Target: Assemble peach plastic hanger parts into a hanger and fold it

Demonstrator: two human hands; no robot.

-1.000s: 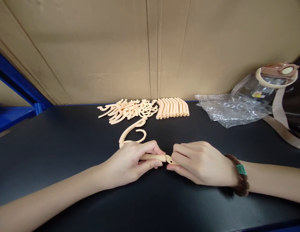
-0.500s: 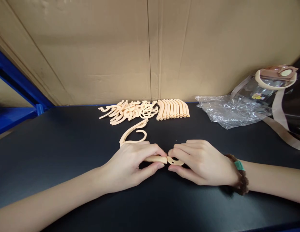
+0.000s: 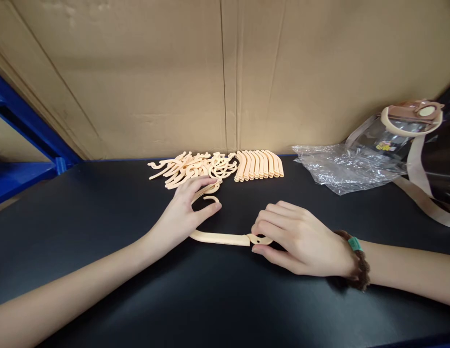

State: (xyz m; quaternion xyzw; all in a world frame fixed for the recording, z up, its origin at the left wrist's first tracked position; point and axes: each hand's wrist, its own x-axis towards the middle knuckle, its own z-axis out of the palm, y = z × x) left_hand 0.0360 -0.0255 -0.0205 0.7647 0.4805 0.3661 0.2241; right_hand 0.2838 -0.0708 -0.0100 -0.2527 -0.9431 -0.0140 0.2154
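1. Right hand (image 3: 297, 239): closed to a pinch, thumb below and fingers above, on a small pale end piece (image 3: 257, 239) with a dark hole in it. Its far part is hidden by the fingers.
2. Long curved arm (image 3: 225, 239): same pale colour, lying roughly crosswise in front of the person. Its right end meets the end piece; whether the two are locked together, cannot tell. Its left end bends up toward the left hand and goes out of sight beneath it.
3. Left hand (image 3: 183, 208): thumb and fingers spread well apart, a wide gap between them, over a hooked part (image 3: 212, 187). Fingertips are at the upper end of that part, thumb tip by its curled hook. Light touch or just above — cannot tell; no firm grip seen.
4. Beyond the hands: a loose pile (image 3: 190, 169) of pale curved pieces and hooks, tangled together. Just beside it on the right, a neat row of bent arms (image 3: 259, 164), side by side, all leaning the same way.
5. Far right: crumpled clear plastic bag (image 3: 341, 166), then a see-through bottle (image 3: 406, 128) with brown lid, cream handle and pale strap (image 3: 415, 164).
6. Ground: black tabletop (image 3: 210, 299), cardboard wall (image 3: 156, 72) behind, blue metal frame (image 3: 32, 121) at left.
7. Right wrist: fuzzy brown band (image 3: 359, 263) with a green tag.
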